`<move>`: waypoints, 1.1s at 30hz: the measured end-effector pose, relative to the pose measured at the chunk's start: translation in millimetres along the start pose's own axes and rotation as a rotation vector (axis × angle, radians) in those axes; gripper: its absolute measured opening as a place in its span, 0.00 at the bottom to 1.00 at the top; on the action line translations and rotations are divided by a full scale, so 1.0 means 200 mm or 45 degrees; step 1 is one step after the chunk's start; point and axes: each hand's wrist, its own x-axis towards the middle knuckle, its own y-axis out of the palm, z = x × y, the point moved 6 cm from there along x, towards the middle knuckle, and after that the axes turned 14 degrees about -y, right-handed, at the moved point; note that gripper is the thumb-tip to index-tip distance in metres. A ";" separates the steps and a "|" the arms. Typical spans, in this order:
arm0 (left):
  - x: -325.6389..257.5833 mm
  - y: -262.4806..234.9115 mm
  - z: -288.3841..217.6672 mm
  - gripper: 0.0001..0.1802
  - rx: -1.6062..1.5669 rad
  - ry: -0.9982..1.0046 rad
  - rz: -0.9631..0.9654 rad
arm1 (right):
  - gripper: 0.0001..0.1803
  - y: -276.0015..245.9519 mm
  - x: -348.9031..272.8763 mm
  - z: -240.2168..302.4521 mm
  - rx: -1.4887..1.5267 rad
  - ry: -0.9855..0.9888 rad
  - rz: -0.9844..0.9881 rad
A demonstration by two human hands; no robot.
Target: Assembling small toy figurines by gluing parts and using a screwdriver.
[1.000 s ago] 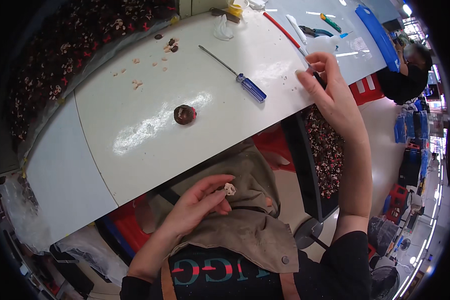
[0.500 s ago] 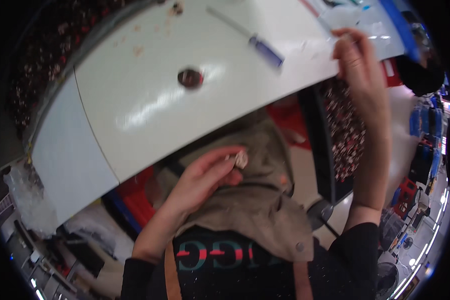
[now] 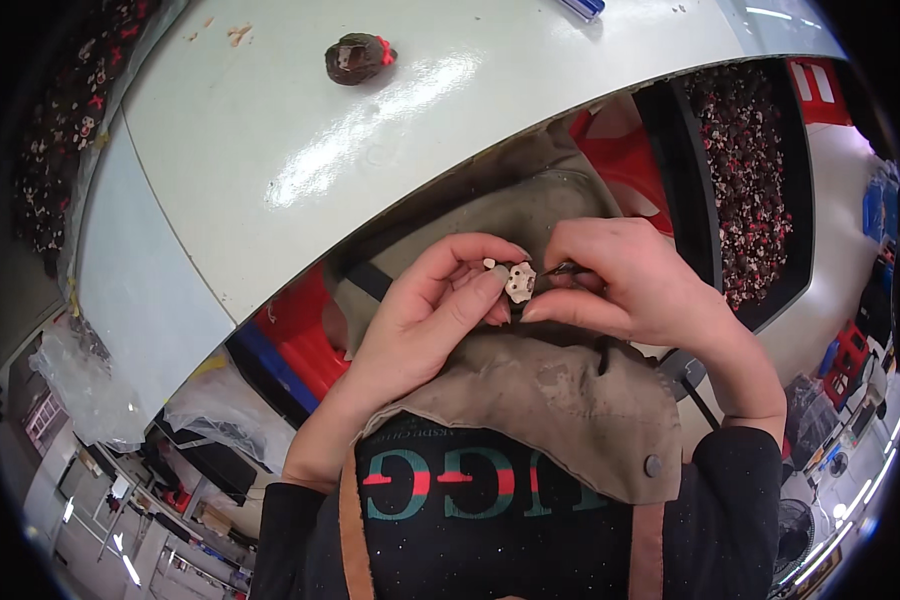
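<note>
Above my lap, my left hand (image 3: 440, 310) pinches a small cream-coloured piece with dark spots (image 3: 520, 283) between thumb and fingers. A tiny pale bit (image 3: 489, 264) shows beside it at the fingertips. My right hand (image 3: 635, 275) is closed close against the piece, with a slim dark thing (image 3: 566, 268) between thumb and forefinger. Its tip reaches the piece's right side; its kind is too small to tell. Farther off, a dark brown lump with a red end (image 3: 358, 58) lies on the white table (image 3: 230, 190).
A black bin (image 3: 805, 230) with many small dark, red and white pieces stands at the right. Similar pieces (image 3: 55, 150) fill the far left. A blue handle (image 3: 584, 8) lies at the table's far side. A brown apron (image 3: 530, 400) covers my lap. Pale crumbs (image 3: 238, 36) dot the tabletop.
My right hand has come from the table's right end to the piece in my left hand, with a slim dark thing in its fingers. The view has shifted; the screwdriver is now mostly out of sight.
</note>
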 end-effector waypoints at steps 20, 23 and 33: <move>0.06 0.02 -0.01 0.13 0.010 0.025 0.025 | 0.23 0.04 0.01 -0.09 0.035 -0.022 0.117; 0.07 0.01 0.00 0.13 -0.012 0.031 0.041 | 0.22 0.04 0.01 -0.09 0.032 -0.049 0.110; 0.09 -0.01 0.02 0.14 -0.050 -0.056 0.047 | 0.22 0.05 0.02 -0.08 -0.018 -0.106 0.105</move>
